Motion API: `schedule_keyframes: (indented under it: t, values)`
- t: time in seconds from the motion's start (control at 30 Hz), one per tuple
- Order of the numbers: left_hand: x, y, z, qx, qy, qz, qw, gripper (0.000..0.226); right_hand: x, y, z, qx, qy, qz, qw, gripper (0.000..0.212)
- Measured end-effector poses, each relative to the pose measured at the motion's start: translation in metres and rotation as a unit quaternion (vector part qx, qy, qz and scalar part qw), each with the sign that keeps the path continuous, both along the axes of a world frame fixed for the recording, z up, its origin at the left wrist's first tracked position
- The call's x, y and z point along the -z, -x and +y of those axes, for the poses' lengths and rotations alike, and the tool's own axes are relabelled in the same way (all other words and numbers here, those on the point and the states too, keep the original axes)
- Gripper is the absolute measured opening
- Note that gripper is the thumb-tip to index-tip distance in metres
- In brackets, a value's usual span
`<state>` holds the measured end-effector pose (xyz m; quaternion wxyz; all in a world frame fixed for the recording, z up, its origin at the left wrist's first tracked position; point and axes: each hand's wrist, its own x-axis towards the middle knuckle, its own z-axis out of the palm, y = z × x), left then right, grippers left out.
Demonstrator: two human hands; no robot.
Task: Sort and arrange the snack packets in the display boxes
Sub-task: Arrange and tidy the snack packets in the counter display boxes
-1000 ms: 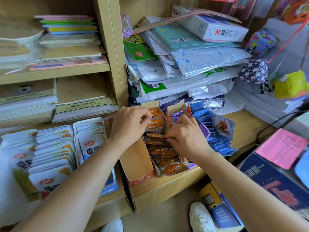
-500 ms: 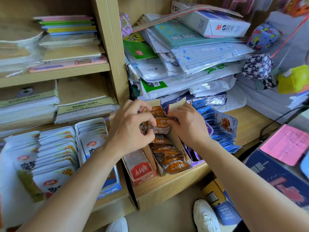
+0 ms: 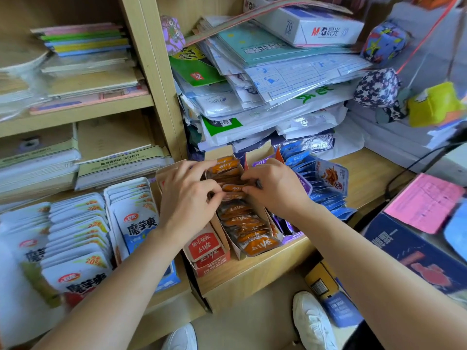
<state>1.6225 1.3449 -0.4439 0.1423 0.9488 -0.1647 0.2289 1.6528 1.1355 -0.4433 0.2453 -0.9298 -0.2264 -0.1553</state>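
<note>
Orange and glossy, the snack packet (image 3: 233, 188) is pinched at its top edge by the curled fingers (image 3: 214, 195) of the left hand (image 3: 187, 198) and of the right hand (image 3: 275, 188). A second ago they worked apart along the row; now they meet mid-row in the middle display box (image 3: 218, 150), so I judge the straightening goes packet by packet. The hands hide the packets beneath them and much of the purple box (image 3: 293, 234), and the print is blurred.
</note>
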Motion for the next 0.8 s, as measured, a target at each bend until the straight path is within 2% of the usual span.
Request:
schedule_keyframes:
  t: [0.1, 0.23, 0.3, 0.4, 0.5, 0.6, 0.67, 0.8]
  values:
    - [0.002, 0.0, -0.001, -0.009, 0.017, -0.011, 1.0, 0.009, -0.003, 0.006, -0.004, -0.019, -0.01, 0.013, 1.0, 0.032]
    - [0.005, 0.002, -0.002, -0.016, 0.013, 0.003, 1.0, 0.01, -0.011, 0.02, -0.016, -0.065, 0.034, 0.044, 0.996, 0.06]
    - [0.005, 0.001, -0.001, -0.015, 0.009, 0.006, 1.0, 0.011, -0.018, 0.035, -0.029, -0.106, 0.082, 0.066, 0.989, 0.077]
    - [0.006, 0.001, -0.001, -0.018, 0.02, 0.01, 1.0, 0.013, -0.018, 0.056, -0.04, -0.127, 0.219, 0.101, 0.962, 0.086]
    - [0.006, 0.001, -0.001, -0.003, 0.032, 0.011, 0.999, 0.013, -0.002, 0.059, -0.035, -0.118, 0.289, 0.076, 0.947, 0.073]
    - [0.006, 0.001, -0.001, 0.025, 0.034, 0.027, 0.999, 0.012, 0.007, 0.048, -0.035, -0.116, 0.215, -0.012, 0.97, 0.037]
    - [0.006, 0.001, -0.001, 0.033, 0.034, 0.038, 0.998, 0.012, 0.009, 0.042, -0.036, -0.096, 0.155, -0.052, 0.982, 0.023]
    - [0.007, 0.002, 0.003, 0.035, 0.049, 0.043, 0.997, 0.007, 0.007, 0.034, -0.024, -0.043, 0.127, -0.067, 0.989, 0.024]
